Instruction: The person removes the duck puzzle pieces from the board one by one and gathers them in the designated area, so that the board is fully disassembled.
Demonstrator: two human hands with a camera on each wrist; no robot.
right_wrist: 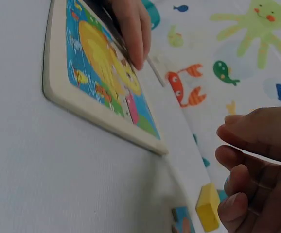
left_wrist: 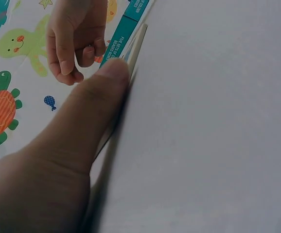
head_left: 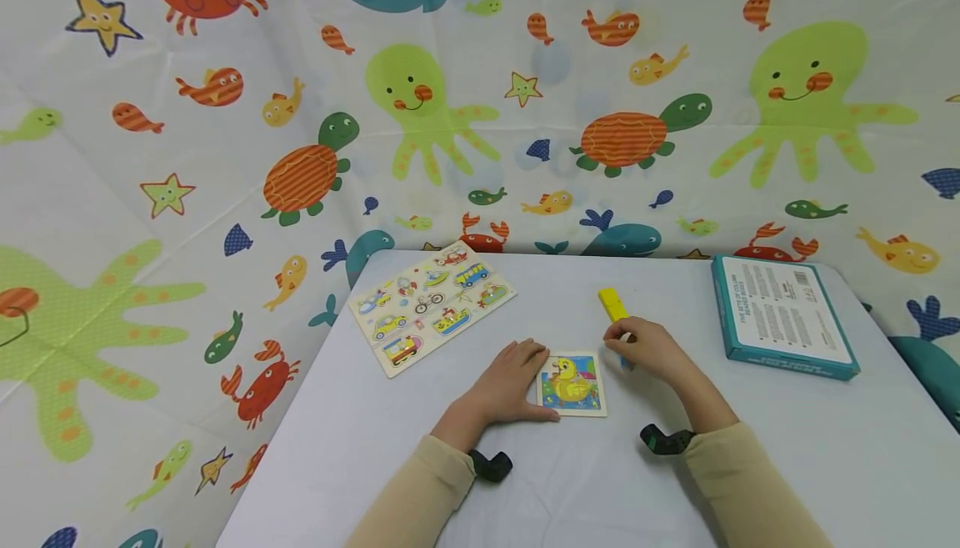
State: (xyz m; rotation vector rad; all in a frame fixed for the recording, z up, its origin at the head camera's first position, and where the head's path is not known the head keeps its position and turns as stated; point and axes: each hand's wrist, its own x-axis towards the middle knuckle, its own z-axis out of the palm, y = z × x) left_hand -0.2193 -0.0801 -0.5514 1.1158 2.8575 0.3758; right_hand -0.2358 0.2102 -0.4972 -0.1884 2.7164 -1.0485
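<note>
A small square duck puzzle [head_left: 572, 383] in a pale wooden frame lies flat near the middle of the table. My left hand [head_left: 516, 381] rests flat at its left edge, the thumb [left_wrist: 99, 94] pressed along the frame [left_wrist: 136, 46] and the fingertips [right_wrist: 133, 31] on the picture [right_wrist: 101, 73]. Just right of the puzzle my right hand [head_left: 639, 346] hovers, fingers [right_wrist: 257, 160] loosely curled and holding nothing. A yellow block [head_left: 612, 304] [right_wrist: 208, 206] lies just beyond it, and a small blue piece [right_wrist: 182, 219] lies below the fingers.
A vehicle peg puzzle board [head_left: 431, 304] lies at the far left of the white table [head_left: 360, 448]. A teal box [head_left: 780, 314] [left_wrist: 126, 29] lies face down at the far right. A sea-animal printed sheet [head_left: 420, 98] hangs behind and around the table.
</note>
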